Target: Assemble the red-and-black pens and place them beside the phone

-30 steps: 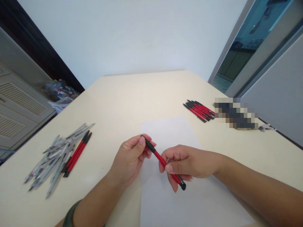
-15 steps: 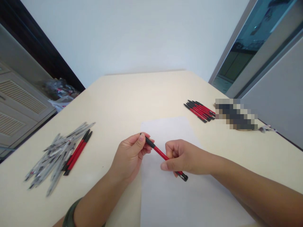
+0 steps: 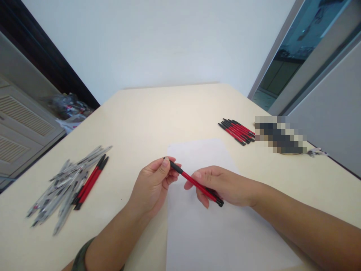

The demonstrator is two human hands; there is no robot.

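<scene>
A red pen with a black grip and black end is held slanting over a sheet of white paper. My left hand pinches its black tip end between thumb and fingers. Loosely curled behind the red barrel are the fingers of my right hand, with the thumb lying along the barrel's upper side. The pen's black back end sticks out below the right hand.
Left on the table lies a loose pile of clear-and-grey pens, with two red pens beside it. At the right is a row of several red-and-black pens, near a blurred-out dark object.
My right thumb has moved off the front of the barrel to its upper side, and the right fingers have uncurled somewhat beneath it. My left hand keeps its pinch.
</scene>
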